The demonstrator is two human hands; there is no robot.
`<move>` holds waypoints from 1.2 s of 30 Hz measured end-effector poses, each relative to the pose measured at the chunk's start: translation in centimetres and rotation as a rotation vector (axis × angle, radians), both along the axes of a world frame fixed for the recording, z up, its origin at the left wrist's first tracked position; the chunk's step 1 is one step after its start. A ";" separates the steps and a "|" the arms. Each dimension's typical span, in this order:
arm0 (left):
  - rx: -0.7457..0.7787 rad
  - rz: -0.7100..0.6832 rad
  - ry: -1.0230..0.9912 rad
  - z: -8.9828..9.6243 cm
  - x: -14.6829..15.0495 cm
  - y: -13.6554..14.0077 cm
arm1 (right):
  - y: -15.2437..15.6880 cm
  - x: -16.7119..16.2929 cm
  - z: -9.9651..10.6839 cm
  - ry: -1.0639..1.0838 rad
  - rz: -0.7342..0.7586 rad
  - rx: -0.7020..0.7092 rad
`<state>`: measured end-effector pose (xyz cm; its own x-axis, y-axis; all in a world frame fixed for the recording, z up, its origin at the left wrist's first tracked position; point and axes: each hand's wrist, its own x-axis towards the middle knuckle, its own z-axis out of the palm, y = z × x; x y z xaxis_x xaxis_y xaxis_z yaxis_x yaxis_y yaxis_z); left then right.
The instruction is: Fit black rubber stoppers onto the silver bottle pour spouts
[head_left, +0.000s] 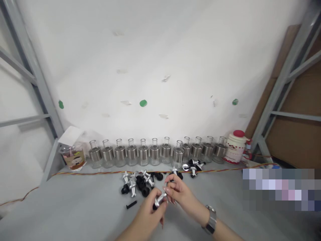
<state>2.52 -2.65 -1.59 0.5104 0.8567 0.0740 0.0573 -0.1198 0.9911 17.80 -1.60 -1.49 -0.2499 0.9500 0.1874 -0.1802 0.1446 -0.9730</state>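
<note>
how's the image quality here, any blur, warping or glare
Head view: strong wide-angle warp, with the shelf posts leaning outward; light is soft and even, with no hard shadows; a pixelated block masks the lower right; left hand, right hand and their silver part look slightly soft.

bottles (pixel 154 153) behind spouts (pixel 140 182), cup (pixel 74 158) left

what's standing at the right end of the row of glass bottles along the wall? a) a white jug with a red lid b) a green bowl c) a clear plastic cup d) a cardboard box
a: the white jug with a red lid stands just right of the last of the glass bottles; the plastic cup is at the left end.
</note>
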 end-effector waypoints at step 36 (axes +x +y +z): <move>-0.047 0.121 -0.020 -0.8 0.0 1.4 | 1.1 2.5 -1.1 -1.096 -0.419 0.325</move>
